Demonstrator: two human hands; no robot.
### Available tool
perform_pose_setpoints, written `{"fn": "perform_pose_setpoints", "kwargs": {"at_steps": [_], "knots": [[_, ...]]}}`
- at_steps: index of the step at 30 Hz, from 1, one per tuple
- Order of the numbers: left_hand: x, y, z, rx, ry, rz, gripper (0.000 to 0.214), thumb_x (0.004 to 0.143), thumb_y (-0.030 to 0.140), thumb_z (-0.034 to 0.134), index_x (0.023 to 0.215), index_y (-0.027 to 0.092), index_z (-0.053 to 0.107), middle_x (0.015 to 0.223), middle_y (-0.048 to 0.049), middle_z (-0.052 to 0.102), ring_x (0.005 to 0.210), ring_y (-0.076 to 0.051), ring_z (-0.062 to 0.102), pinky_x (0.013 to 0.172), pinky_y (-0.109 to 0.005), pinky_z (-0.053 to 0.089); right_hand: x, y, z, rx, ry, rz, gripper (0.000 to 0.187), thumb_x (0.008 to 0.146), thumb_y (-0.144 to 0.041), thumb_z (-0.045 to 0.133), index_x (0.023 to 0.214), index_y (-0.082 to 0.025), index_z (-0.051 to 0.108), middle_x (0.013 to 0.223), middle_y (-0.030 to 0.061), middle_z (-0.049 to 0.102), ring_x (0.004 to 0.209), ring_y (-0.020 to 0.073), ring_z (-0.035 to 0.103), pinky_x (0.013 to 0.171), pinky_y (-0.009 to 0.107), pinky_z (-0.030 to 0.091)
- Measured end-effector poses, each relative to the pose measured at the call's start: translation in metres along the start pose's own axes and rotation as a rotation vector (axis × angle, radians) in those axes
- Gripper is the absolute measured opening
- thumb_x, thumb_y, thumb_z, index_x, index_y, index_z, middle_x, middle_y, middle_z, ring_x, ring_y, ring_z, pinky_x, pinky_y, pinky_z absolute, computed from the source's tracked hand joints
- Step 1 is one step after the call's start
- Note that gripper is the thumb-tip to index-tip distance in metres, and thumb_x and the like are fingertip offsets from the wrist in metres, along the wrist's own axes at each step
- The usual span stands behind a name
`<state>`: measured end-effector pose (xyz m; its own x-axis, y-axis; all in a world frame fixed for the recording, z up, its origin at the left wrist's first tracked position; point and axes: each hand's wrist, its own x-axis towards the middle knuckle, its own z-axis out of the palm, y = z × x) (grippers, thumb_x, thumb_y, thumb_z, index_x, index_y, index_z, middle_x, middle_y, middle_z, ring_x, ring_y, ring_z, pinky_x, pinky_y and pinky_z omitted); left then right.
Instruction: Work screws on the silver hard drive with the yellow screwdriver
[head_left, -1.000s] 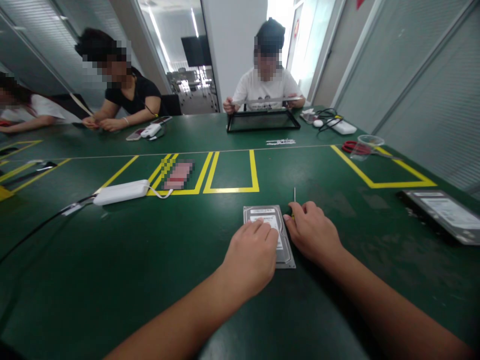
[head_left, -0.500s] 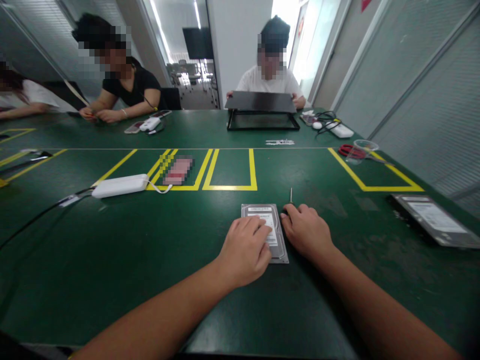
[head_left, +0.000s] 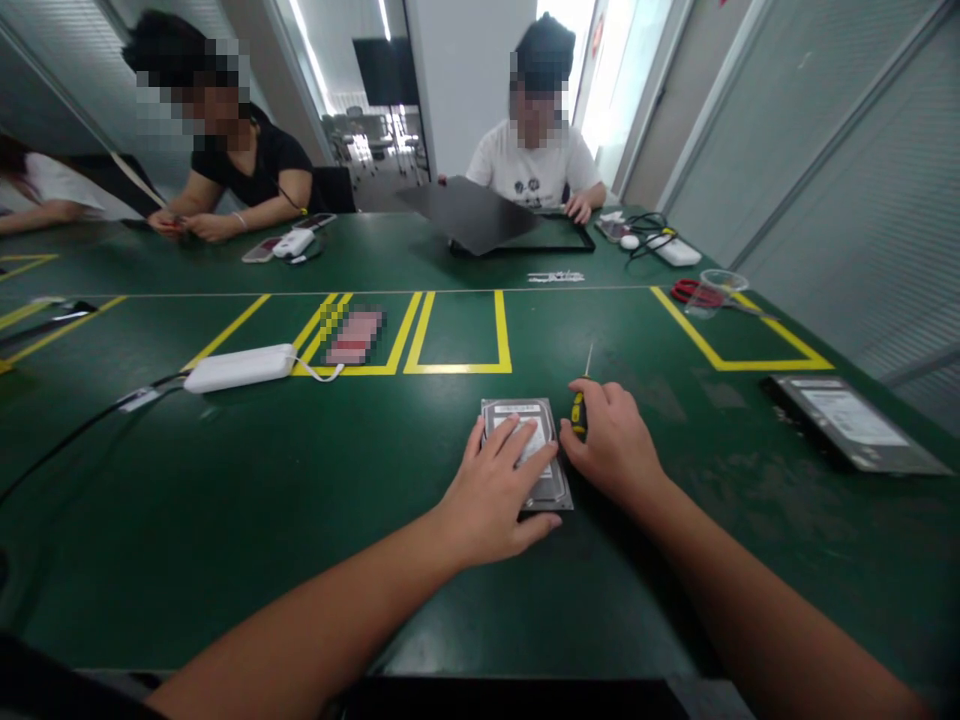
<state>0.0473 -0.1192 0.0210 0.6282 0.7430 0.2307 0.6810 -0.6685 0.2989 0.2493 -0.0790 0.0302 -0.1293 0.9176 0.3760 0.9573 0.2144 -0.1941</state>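
Observation:
A silver hard drive (head_left: 553,492) with a white label lies on the green table in front of me. My left hand (head_left: 499,485) rests over it with the fingers spread, covering much of the label. Just right of the drive, my right hand (head_left: 611,435) is closed around the yellow and black handle of a screwdriver (head_left: 578,412). Its thin metal shaft points away from me, toward the far side of the table. Part of the handle is hidden by the fingers.
A second hard drive (head_left: 855,425) lies at the right. Beyond it are a clear plastic cup (head_left: 716,293) and red-handled scissors (head_left: 686,291). Yellow tape (head_left: 457,368) marks the table; a white power strip (head_left: 240,368) lies left. Across sits a person (head_left: 536,165) with a dark panel (head_left: 480,215).
My left hand's fingers have spread out over the hard drive. The screwdriver in my right hand shows more of its handle. Across the table, the person has tilted the dark panel leftward off its frame.

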Motion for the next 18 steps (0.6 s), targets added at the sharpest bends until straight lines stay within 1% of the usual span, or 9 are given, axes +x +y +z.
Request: {"fn": "perform_pose_setpoints", "kwargs": {"at_steps": [3,6,10,12,14,16,18], "knots": [[0.000,-0.001,0.000,-0.011,-0.012,0.006,0.078,0.082,0.057,0.067,0.148,0.023,0.043,0.159,-0.0162,0.034,0.148,-0.040,0.024,0.119,-0.066,0.009,0.002,0.001,-0.003,0.039,0.057,-0.028,0.038,0.090,-0.026,0.051,0.124,-0.012,0.057,0.102,0.0138,0.056,0.098,0.0267,0.052,0.088,0.036,0.043],[-0.001,-0.002,0.000,-0.026,-0.013,0.009,0.079,0.081,0.056,0.068,0.148,0.022,0.044,0.158,-0.0163,0.034,0.148,-0.040,0.024,0.119,-0.066,0.009,0.006,0.003,-0.007,0.120,0.101,-0.072,0.033,0.093,-0.025,0.049,0.122,-0.013,0.060,0.098,0.0122,0.057,0.095,0.0249,0.052,0.088,0.037,0.044],[-0.001,-0.002,0.001,-0.044,-0.012,-0.001,0.079,0.080,0.056,0.068,0.147,0.023,0.045,0.157,-0.0155,0.036,0.148,-0.040,0.024,0.119,-0.066,0.007,0.016,0.003,-0.016,0.301,0.223,-0.130,0.031,0.093,-0.032,0.056,0.118,-0.015,0.065,0.093,0.0094,0.060,0.087,0.0221,0.056,0.083,0.037,0.047],[-0.001,-0.003,0.001,-0.048,-0.013,-0.004,0.078,0.080,0.057,0.068,0.147,0.024,0.045,0.157,-0.0154,0.036,0.148,-0.040,0.024,0.119,-0.066,0.007,0.023,0.001,-0.023,0.371,0.281,-0.142,0.032,0.091,-0.036,0.061,0.116,-0.018,0.068,0.092,0.0080,0.060,0.085,0.0211,0.058,0.080,0.037,0.049],[-0.001,-0.003,0.001,-0.050,-0.013,-0.004,0.078,0.080,0.057,0.067,0.147,0.024,0.045,0.158,-0.0153,0.035,0.148,-0.039,0.023,0.119,-0.066,0.006,0.032,-0.003,-0.031,0.416,0.315,-0.149,0.032,0.089,-0.038,0.064,0.115,-0.019,0.069,0.094,0.0083,0.060,0.088,0.0214,0.059,0.081,0.038,0.049],[0.000,-0.003,0.001,-0.054,-0.010,-0.004,0.078,0.080,0.056,0.067,0.147,0.024,0.044,0.158,-0.0151,0.035,0.148,-0.039,0.023,0.120,-0.065,0.006,0.042,-0.009,-0.041,0.463,0.324,-0.180,0.030,0.088,-0.036,0.064,0.112,-0.018,0.070,0.098,0.0094,0.062,0.092,0.0220,0.060,0.082,0.038,0.049],[0.000,-0.003,0.000,-0.061,-0.012,-0.004,0.079,0.079,0.056,0.068,0.147,0.024,0.044,0.158,-0.0149,0.035,0.148,-0.039,0.023,0.120,-0.065,0.005,0.054,-0.018,-0.051,0.509,0.325,-0.209,0.026,0.088,-0.033,0.065,0.107,-0.017,0.069,0.099,0.0083,0.065,0.091,0.0210,0.062,0.080,0.036,0.049]]}}
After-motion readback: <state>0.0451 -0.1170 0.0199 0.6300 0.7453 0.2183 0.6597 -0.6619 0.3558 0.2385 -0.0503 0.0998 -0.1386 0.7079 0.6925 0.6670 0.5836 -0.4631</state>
